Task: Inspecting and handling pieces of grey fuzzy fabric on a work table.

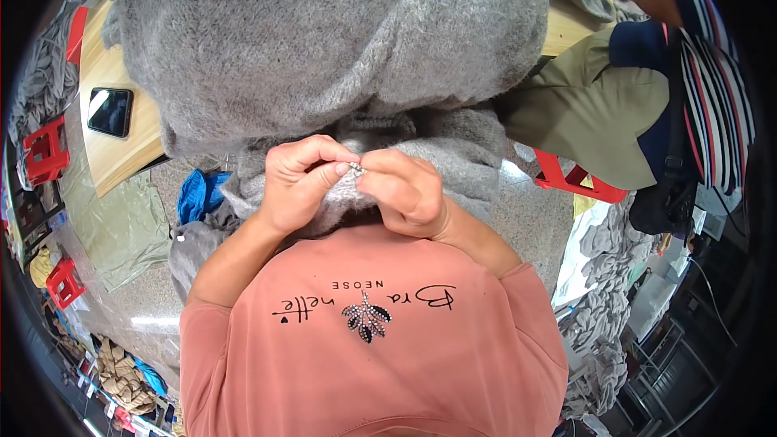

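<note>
A fuzzy grey knit garment (465, 150) lies bunched on my lap, its folds running under both wrists. My left hand (298, 182) is closed in a pinch, thumb against forefinger, on a small speckled edge of this knit. Right beside it, my right hand (409, 190) pinches the same spot, its other fingers curled toward the palm. The fingertips of the two hands nearly meet. Whether a needle or thread is between them is too small to tell. Beyond my hands rises a big heap of grey knitwear (324, 40).
The heap covers most of a light wooden table (121, 158), with a black phone (110, 112) at its left. A person in a striped top (704, 105) stands close on the right. Red stools (47, 150), a blue cloth (198, 194) and piled grey garments (595, 324) lie around.
</note>
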Action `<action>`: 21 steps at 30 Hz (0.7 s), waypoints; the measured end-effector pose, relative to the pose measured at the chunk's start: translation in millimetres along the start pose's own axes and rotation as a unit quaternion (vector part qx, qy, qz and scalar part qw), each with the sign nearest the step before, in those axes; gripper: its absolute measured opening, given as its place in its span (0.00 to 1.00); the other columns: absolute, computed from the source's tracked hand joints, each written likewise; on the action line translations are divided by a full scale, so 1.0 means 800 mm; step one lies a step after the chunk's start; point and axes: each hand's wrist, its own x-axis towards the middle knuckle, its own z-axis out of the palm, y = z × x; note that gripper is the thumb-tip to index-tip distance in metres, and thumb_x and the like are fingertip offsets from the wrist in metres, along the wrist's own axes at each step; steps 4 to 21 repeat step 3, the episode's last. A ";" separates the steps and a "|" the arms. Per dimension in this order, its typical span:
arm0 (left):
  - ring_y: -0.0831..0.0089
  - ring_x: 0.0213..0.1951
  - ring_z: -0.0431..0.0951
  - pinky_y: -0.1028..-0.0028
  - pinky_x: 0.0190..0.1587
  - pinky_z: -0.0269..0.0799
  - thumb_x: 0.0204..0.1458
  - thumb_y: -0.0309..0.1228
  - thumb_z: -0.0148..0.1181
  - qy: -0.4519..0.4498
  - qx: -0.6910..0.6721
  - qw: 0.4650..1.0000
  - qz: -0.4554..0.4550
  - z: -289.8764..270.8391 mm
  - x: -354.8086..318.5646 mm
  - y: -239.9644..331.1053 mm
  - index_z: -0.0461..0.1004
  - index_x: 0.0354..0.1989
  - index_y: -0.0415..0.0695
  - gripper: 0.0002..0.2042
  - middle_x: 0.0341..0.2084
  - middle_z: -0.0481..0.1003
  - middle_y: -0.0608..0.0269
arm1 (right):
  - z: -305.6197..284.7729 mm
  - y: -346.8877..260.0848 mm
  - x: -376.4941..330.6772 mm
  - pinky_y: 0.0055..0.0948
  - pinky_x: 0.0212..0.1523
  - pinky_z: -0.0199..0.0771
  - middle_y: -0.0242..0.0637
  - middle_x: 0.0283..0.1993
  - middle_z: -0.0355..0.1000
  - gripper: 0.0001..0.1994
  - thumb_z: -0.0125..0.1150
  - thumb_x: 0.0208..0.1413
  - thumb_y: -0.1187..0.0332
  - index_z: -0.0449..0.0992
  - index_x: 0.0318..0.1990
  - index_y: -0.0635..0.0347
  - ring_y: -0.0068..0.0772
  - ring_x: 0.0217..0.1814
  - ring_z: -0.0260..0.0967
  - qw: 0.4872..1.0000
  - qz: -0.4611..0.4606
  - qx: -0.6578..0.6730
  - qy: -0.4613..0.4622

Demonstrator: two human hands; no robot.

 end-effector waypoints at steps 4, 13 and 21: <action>0.79 0.28 0.71 0.81 0.32 0.66 0.47 0.17 0.53 -0.034 -0.026 0.998 -0.044 -0.005 -0.002 0.001 0.75 0.30 0.38 0.06 0.25 0.74 0.62 | 0.002 0.002 -0.007 0.27 0.23 0.69 0.45 0.31 0.68 0.16 0.49 0.29 0.87 0.71 0.30 0.63 0.39 0.26 0.69 1.000 0.006 -0.019 -0.001; 0.79 0.28 0.71 0.81 0.32 0.66 0.47 0.17 0.53 -0.034 -0.026 0.998 -0.044 -0.005 -0.002 0.001 0.75 0.30 0.38 0.06 0.25 0.74 0.62 | 0.002 0.002 -0.007 0.27 0.23 0.69 0.45 0.31 0.68 0.16 0.49 0.29 0.87 0.71 0.30 0.63 0.39 0.26 0.69 1.000 0.006 -0.019 -0.001; 0.79 0.28 0.71 0.81 0.32 0.66 0.47 0.17 0.53 -0.034 -0.026 0.998 -0.044 -0.005 -0.002 0.001 0.75 0.30 0.38 0.06 0.25 0.74 0.62 | 0.002 0.002 -0.007 0.27 0.23 0.69 0.45 0.31 0.68 0.16 0.49 0.29 0.87 0.71 0.30 0.63 0.39 0.26 0.69 1.000 0.006 -0.019 -0.001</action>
